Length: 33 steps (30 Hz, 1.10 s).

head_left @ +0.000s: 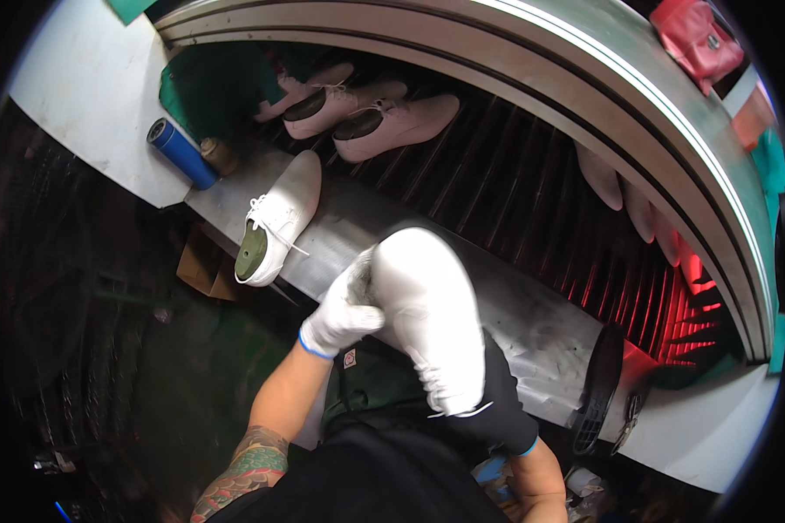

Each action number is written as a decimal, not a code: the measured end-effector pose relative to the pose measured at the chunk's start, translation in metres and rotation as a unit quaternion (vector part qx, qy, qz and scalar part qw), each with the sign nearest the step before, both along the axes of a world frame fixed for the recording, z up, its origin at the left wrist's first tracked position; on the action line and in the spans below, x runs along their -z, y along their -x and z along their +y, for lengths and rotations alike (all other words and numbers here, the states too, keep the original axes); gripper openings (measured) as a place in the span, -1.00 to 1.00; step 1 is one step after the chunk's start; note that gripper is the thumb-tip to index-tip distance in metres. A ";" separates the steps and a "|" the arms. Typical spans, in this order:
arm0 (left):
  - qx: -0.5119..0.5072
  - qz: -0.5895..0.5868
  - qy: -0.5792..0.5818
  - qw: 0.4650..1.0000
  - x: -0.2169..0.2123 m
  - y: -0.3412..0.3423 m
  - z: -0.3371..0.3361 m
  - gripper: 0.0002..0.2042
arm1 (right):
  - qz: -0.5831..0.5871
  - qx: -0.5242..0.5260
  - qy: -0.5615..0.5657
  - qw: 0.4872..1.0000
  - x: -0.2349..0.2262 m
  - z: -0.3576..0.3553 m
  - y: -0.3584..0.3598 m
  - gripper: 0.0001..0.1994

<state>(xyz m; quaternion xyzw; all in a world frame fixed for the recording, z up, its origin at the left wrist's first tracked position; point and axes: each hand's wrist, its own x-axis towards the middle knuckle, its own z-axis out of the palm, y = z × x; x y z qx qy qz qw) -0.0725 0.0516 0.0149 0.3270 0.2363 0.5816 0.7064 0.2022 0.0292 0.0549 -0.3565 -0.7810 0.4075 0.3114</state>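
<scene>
A white lace-up shoe is held up in front of me, toe pointing away and laces hanging near its lower end. My left hand, in a white knit glove with a blue cuff, grips the shoe's left side near the toe. My right hand, in a black glove, holds the shoe from its right; the fingers are mostly hidden behind it. Another white lace-up shoe with a green inside rests on the metal ledge to the left of the held one.
Beyond the ledge, several pale shoes lie on dark rollers under a curved metal hood. Red light glows at the right end. A blue cylinder stands at the left. Dark shoe soles lean on the ledge's right end. Below left is a cardboard box.
</scene>
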 end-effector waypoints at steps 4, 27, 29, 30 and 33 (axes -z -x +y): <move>0.193 -0.337 0.060 0.920 0.007 -0.016 0.012 -0.52 | -0.155 -0.027 -0.159 0.975 0.033 -0.027 -0.009 -0.12; -0.089 0.559 -0.097 0.819 0.025 0.011 0.019 -0.13 | 0.136 0.100 0.324 0.931 0.028 0.086 -0.052 0.16; -0.225 0.649 -0.201 0.699 0.060 0.012 0.005 -0.39 | 0.111 0.156 0.262 0.946 0.017 0.127 -0.048 0.13; -0.240 0.638 -0.252 0.687 0.063 0.010 0.002 -0.48 | 0.086 0.182 0.217 0.955 0.013 0.149 -0.048 0.12; -0.295 0.644 -0.297 0.640 0.062 0.005 0.003 -0.60 | -0.020 0.228 0.075 0.971 -0.003 0.225 -0.042 0.09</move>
